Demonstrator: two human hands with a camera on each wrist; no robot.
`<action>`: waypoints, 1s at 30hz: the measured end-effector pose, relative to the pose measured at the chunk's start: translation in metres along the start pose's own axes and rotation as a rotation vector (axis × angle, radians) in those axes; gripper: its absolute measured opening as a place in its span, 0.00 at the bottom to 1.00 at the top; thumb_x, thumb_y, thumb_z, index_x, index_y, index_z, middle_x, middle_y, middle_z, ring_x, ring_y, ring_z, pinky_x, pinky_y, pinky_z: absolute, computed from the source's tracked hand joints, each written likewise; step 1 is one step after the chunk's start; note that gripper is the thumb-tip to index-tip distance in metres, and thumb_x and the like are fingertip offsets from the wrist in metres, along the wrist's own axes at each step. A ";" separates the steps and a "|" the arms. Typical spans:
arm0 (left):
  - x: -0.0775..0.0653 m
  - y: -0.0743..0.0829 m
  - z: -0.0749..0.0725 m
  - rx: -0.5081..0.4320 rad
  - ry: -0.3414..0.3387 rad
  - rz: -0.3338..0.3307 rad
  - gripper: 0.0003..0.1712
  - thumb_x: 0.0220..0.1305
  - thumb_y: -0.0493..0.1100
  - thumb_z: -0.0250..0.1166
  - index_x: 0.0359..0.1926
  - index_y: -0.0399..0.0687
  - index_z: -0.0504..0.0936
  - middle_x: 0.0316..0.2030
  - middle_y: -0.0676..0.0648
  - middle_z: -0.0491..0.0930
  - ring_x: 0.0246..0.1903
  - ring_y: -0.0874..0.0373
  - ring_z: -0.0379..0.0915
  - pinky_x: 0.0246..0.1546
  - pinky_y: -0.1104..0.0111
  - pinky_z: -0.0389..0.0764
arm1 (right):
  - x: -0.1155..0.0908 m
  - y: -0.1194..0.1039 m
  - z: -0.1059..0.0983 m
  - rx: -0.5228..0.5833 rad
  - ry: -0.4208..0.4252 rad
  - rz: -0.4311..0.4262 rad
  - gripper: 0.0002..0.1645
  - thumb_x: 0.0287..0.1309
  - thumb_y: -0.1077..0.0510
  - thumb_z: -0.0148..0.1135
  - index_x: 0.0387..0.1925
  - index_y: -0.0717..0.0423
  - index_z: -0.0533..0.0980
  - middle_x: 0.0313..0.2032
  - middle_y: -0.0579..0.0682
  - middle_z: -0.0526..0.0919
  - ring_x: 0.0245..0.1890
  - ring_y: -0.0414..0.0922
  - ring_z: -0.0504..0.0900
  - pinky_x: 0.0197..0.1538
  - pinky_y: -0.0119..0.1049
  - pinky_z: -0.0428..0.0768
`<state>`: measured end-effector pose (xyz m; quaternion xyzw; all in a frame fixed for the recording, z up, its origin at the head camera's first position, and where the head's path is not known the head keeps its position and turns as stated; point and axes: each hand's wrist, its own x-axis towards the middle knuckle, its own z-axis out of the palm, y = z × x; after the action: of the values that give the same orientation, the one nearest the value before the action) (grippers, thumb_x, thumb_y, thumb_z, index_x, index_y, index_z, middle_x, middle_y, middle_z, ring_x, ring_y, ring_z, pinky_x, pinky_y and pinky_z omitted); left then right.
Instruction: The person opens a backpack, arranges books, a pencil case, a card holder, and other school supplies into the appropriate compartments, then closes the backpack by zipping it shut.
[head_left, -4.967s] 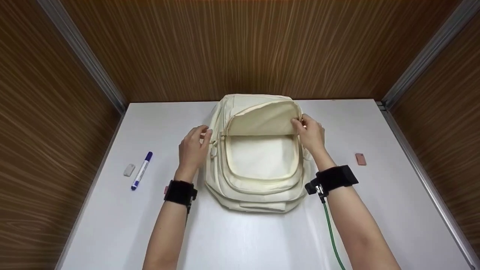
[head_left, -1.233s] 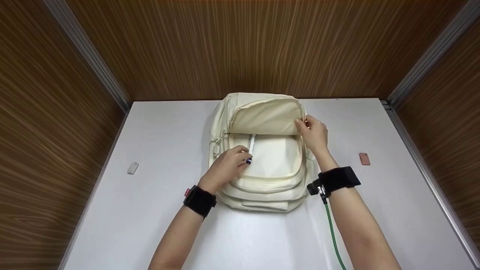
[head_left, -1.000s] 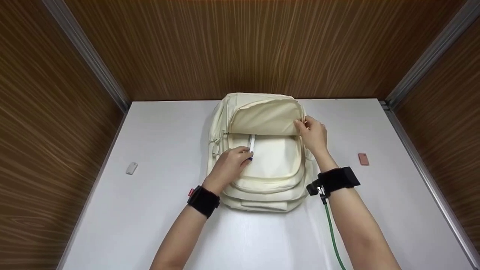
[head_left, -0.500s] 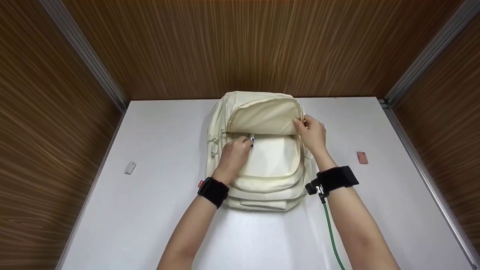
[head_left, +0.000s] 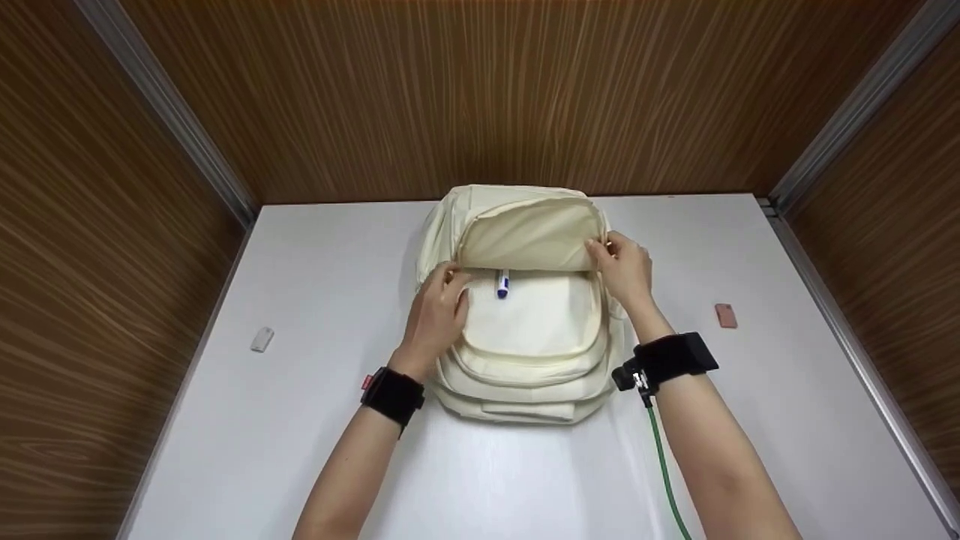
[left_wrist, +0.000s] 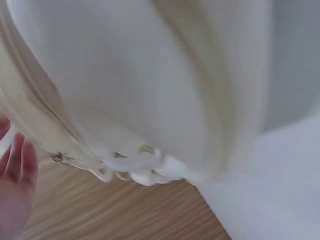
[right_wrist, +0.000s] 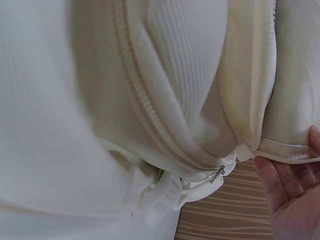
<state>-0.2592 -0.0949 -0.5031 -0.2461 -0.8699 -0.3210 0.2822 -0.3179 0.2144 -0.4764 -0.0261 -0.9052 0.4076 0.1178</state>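
A cream backpack [head_left: 532, 322] lies on the table with its front pocket unzipped and the pocket flap [head_left: 532, 236] folded up. Between thumb and fingers, my right hand [head_left: 624, 271] pinches the flap's zipper edge at the right; the right wrist view shows the same grip. A marker [head_left: 502, 285] lies in the pocket opening, its blue-capped end pointing toward me and its far part hidden under the flap. My left hand [head_left: 435, 311] is at the pocket's left edge, fingers relaxed and holding nothing. In the left wrist view, its fingers [left_wrist: 22, 162] appear beside the bag's zipper side.
A small grey block-like piece [head_left: 262, 340] lies on the white table [head_left: 322, 262] at the left, a small pink one [head_left: 725, 316] at the right. Wood-grain panels [head_left: 480, 97] enclose the back and sides. A green cable [head_left: 664, 465] hangs from my right wrist strap.
The marker went from the table at left into the pocket opening, carried by my left hand. That hand has since released it and moved left to the pocket's edge. My right hand stays on the flap.
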 end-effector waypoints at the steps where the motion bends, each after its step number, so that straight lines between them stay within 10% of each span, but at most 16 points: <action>1: -0.003 -0.005 -0.003 0.002 0.021 -0.020 0.13 0.60 0.27 0.63 0.46 0.37 0.82 0.49 0.36 0.74 0.42 0.47 0.75 0.43 0.59 0.78 | 0.000 0.000 0.000 -0.002 -0.002 0.002 0.19 0.67 0.46 0.60 0.30 0.58 0.76 0.27 0.54 0.81 0.26 0.48 0.75 0.32 0.39 0.69; 6: -0.022 -0.038 -0.017 0.070 0.072 -0.171 0.17 0.59 0.26 0.61 0.50 0.35 0.80 0.51 0.33 0.71 0.42 0.44 0.72 0.41 0.55 0.75 | 0.001 0.001 0.000 -0.006 -0.009 0.013 0.19 0.67 0.45 0.60 0.32 0.58 0.77 0.28 0.55 0.82 0.28 0.50 0.76 0.33 0.40 0.69; 13: -0.052 -0.087 -0.040 0.261 -0.044 -0.486 0.22 0.65 0.31 0.61 0.60 0.34 0.73 0.58 0.28 0.64 0.55 0.35 0.67 0.51 0.45 0.71 | 0.001 0.003 -0.001 -0.017 -0.021 0.021 0.20 0.67 0.44 0.59 0.33 0.58 0.77 0.30 0.56 0.83 0.30 0.51 0.77 0.35 0.41 0.69; 24: -0.092 -0.128 -0.094 0.330 -0.231 -1.067 0.35 0.74 0.39 0.47 0.76 0.39 0.47 0.69 0.18 0.29 0.69 0.24 0.22 0.63 0.32 0.36 | 0.000 0.003 0.000 -0.019 -0.017 -0.001 0.20 0.67 0.45 0.60 0.29 0.57 0.76 0.27 0.54 0.83 0.27 0.50 0.77 0.32 0.40 0.69; 30: -0.095 -0.129 -0.121 0.337 -0.385 -1.232 0.33 0.71 0.34 0.40 0.74 0.32 0.48 0.64 0.11 0.41 0.63 0.16 0.44 0.56 0.31 0.59 | -0.001 0.004 0.002 -0.020 -0.018 0.003 0.20 0.66 0.46 0.61 0.27 0.57 0.75 0.26 0.54 0.83 0.25 0.48 0.76 0.31 0.39 0.69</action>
<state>-0.2296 -0.2891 -0.5422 0.2904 -0.9247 -0.2335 -0.0784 -0.3175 0.2153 -0.4803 -0.0250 -0.9102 0.3988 0.1089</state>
